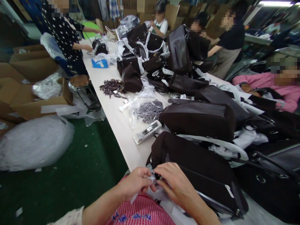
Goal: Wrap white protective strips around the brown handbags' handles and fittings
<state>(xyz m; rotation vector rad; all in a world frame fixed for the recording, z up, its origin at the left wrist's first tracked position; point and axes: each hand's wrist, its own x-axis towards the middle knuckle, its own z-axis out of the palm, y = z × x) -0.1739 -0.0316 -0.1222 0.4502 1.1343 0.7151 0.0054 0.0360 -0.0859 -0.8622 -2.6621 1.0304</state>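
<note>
At the near end of a dark brown bag [194, 165] my two hands work close together. My left hand [138, 182] is closed, pinching thin white wrapping [152, 178] by the bag's corner. My right hand [172, 181] curves over the same corner, its thumb and fingers bent toward the wrapping; what lies between its fingertips is too small to make out. The bag lies on its side, with a silver zipper pull [229, 191] showing. Just beyond it is a grey-white tape dispenser [147, 132], beside a clear plastic bag of small dark pieces [150, 111].
More dark bags [199, 118] crowd the white table [103, 90]. Farther along are loose dark pieces [112, 87] and a blue box [100, 63]. Several people stand or sit around it. Cartons [35, 103] and a large plastic roll [35, 142] sit on the green floor at left.
</note>
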